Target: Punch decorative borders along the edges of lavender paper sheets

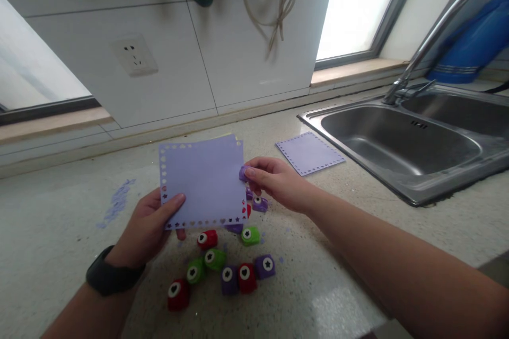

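Note:
My left hand [149, 222] grips the lower left corner of a lavender paper sheet [202, 183], thumb on top. Small cut-out shapes line the sheet's left and bottom edges, part of the top and the lower right side. At the sheet's right edge, my right hand [278, 180] pinches a small purple craft punch [243, 172]. Below the sheet stand several more punches, among them a red punch [178, 295], a green punch [250, 235] and a purple punch [264, 266]. Some are partly hidden by the sheet.
A second lavender sheet [310, 153] with punched edges lies on the counter [318, 254] near the steel sink [397, 127]. Purple paper bits [118, 204] lie scattered on the left. A faucet [437, 26] rises behind the sink, beside a blue object [473, 42].

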Motion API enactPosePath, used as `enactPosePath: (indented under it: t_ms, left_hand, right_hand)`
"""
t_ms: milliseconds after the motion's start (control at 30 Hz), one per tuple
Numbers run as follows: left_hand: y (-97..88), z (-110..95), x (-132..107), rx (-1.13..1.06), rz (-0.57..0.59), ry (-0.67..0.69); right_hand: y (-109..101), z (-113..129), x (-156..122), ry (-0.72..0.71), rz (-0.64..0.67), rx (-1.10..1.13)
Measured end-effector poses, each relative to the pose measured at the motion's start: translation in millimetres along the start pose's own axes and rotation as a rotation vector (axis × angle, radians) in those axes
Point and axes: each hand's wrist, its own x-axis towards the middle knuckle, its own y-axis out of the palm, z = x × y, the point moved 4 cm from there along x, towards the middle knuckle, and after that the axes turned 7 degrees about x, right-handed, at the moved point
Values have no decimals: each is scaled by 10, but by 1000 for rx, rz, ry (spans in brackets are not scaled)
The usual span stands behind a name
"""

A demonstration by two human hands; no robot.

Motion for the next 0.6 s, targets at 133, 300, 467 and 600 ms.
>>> enactPosePath:
  t_ms: [133,300,467,600]
  left_hand:
    - [37,1,-8,33,32,-39]
    - [66,-29,-21,73,31,-66]
    - [47,-22,-6,61,2,-55]
    - [30,0,2,47,17,-44]
  right_hand:
    - [-7,-60,17,64,-30,80]
    - [17,-90,19,116,-16,85]
    - [36,-121,13,170,12,102]
    - [54,-129,1,218,14,109]
